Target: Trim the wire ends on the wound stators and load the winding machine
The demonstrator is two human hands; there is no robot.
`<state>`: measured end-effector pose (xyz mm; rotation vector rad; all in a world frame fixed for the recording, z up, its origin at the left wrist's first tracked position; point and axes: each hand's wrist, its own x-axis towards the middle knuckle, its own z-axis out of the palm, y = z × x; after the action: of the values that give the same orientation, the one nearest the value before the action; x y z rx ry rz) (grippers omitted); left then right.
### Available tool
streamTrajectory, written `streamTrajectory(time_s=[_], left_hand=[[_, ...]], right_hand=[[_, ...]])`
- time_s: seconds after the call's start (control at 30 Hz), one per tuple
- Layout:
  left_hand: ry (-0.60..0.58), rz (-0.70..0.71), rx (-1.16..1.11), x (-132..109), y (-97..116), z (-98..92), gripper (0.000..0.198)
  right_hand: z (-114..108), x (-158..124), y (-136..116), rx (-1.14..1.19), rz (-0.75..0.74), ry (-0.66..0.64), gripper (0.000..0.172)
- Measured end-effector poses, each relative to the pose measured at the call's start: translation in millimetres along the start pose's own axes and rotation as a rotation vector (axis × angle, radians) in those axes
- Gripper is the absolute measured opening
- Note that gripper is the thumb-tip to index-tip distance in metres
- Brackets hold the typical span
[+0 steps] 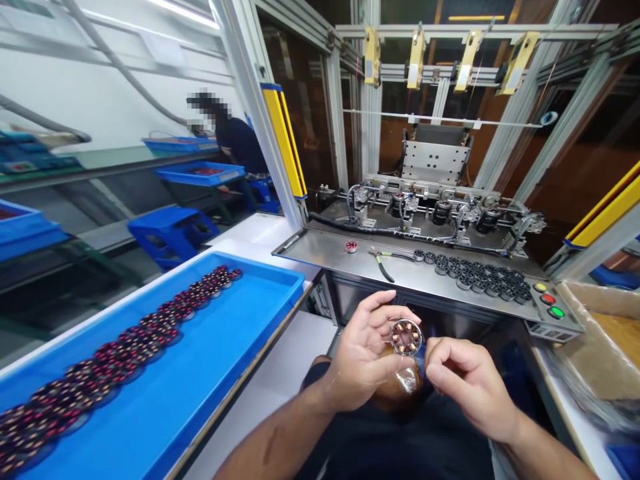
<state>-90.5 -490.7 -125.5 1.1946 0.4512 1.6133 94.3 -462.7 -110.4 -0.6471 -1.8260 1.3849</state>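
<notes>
My left hand point(356, 357) holds a ring-shaped motor stator point(407, 337) with copper coils by its edge, between thumb and fingers, its round face turned toward me. Just right of it, my right hand point(465, 383) is closed in a pinch, close to the rim; whatever its fingertips hold is too small to make out. Beyond the hands, a pair of wire cutters point(384, 265) lies on the steel worktop point(325, 248). A single stator with red on it point(351, 247) sits left of the cutters. Several black stator cores point(485, 277) stand in rows on the right.
A blue tray point(220, 353) at left carries rows of wound stators point(135, 350). Behind the worktop is a winding machine point(435, 207) between yellow light guards point(284, 140). A button box point(553, 313) and cardboard box point(600, 347) stand at right. Another person point(240, 143) sits far left.
</notes>
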Motion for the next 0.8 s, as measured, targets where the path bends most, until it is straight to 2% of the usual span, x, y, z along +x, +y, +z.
streamTrajectory(time_s=[0.2,0.33,0.4,0.47,0.53,0.6,0.7,0.73,0.8], left_hand=[[0.062,-0.201,-0.01,0.2,4.1,-1.2,0.04],[0.092,-0.283,0.041,-2.9,3.6,1.8,0.051],[0.119,-0.182,0.19,-6.3,3.0,2.6,0.051],[0.127,0.034,0.468,-10.1,2.6,2.9,0.046],[0.088,0.279,0.754,-13.0,2.7,3.5,0.049],[0.029,0.443,0.924,-14.7,3.3,4.9,0.059],[0.0,0.493,0.961,-15.6,4.0,8.0,0.061],[0.009,0.471,0.933,-15.7,4.0,9.1,0.059],[0.049,0.364,0.806,-15.6,4.1,11.6,0.055]], right_hand=[[3.2,-2.1,10.0,-0.18,-0.113,0.021,0.031],[5.9,-2.9,15.1,-0.23,-0.147,0.058,0.029],[6.0,-4.6,17.5,-0.239,-0.144,0.048,0.029],[5.6,-6.7,19.1,-0.252,-0.165,0.078,0.023],[5.6,-8.6,18.8,-0.258,-0.232,0.159,0.017],[6.9,-9.9,16.4,-0.237,-0.302,0.224,0.024],[11.5,-10.8,11.1,-0.169,-0.323,0.226,0.012],[13.4,-10.9,9.8,-0.141,-0.308,0.23,0.009],[17.0,-10.9,9.0,-0.08,-0.281,0.265,0.014]])
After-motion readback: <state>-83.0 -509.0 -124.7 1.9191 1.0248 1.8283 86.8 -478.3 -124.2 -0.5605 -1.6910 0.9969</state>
